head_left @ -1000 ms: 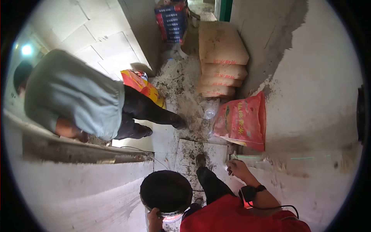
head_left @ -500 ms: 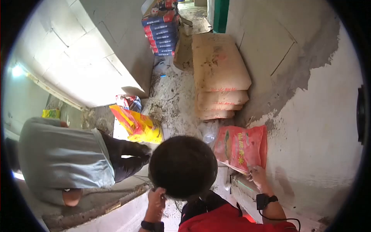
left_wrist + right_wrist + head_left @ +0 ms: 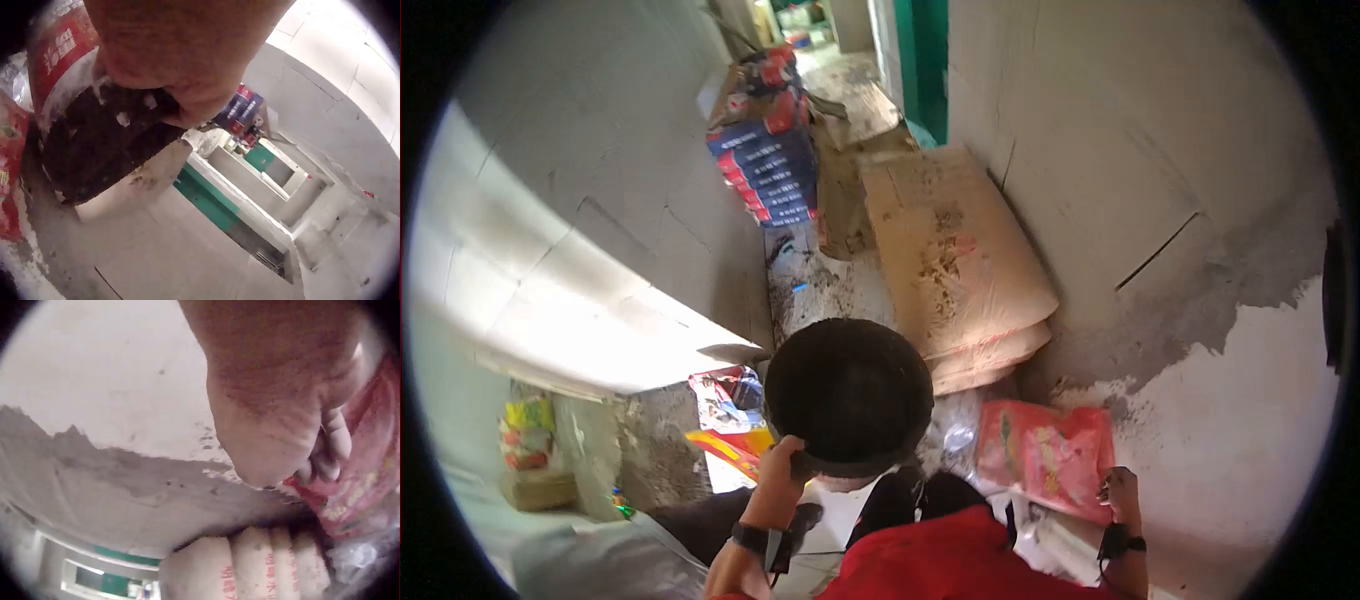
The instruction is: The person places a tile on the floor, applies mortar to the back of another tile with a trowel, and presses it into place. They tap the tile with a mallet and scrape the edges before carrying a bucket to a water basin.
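Observation:
My left hand (image 3: 780, 480) grips the rim of a round black bucket (image 3: 850, 400), which hangs in front of me with its dark inside facing up. In the left wrist view, the fingers curl over the dark rim, and the bucket's outer side (image 3: 62, 56) shows a red and white label. Loosely curled and holding nothing, my right hand (image 3: 1122, 490) hangs beside the red printed bag (image 3: 1045, 450) at the right wall. The same hand (image 3: 269, 419) overlaps that bag (image 3: 362, 475) in the right wrist view.
Stacked brown paper sacks (image 3: 960, 260) stand along the right wall. Farther off is a pile of blue and red boxes (image 3: 765, 170). A yellow and red bag (image 3: 735, 450) lies left of the bucket, near a person in a grey shirt (image 3: 610, 555). Dirt litters the floor.
I have moved forward along the passage, with the bucket carried up and ahead in my left hand. The other person has shifted toward the lower left of the view. My right hand stays empty.

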